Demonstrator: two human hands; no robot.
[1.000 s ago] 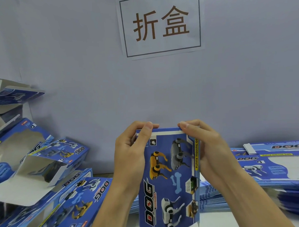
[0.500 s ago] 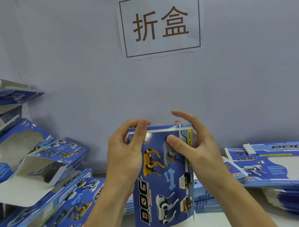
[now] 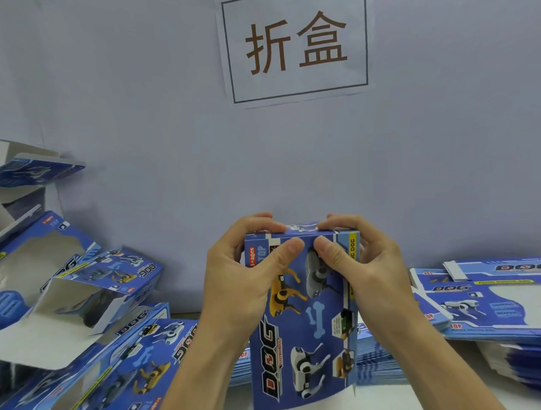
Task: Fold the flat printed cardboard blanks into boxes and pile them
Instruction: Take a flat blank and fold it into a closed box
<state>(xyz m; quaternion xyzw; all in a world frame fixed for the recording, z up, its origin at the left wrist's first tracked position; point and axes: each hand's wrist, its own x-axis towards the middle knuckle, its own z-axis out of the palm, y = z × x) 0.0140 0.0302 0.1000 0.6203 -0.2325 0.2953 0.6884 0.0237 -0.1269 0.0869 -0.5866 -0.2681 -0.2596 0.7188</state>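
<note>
Grey wall (image 3: 134, 102) behind bench, paper sign (image 3: 293, 42) taped up high.
Folded boxes (image 3: 92, 330) heaped at left, out of work zone.
Flat blanks (image 3: 496, 300) stacked at right, near for next pick.
Box (image 3: 302, 321) upright at centre, between both hands, top end up, probably for closing flap.
Left hand (image 3: 238, 283) grips top-left corner, thumb on front.
Right hand (image 3: 359, 272) grips top-right, fingers curled over top edge, apparently pressing flap down.

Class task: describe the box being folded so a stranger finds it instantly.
Below the wall sign, between the folded boxes and the flat blanks, find the box. It alone stands upright, gripped at its top by the left hand and right hand.
</note>
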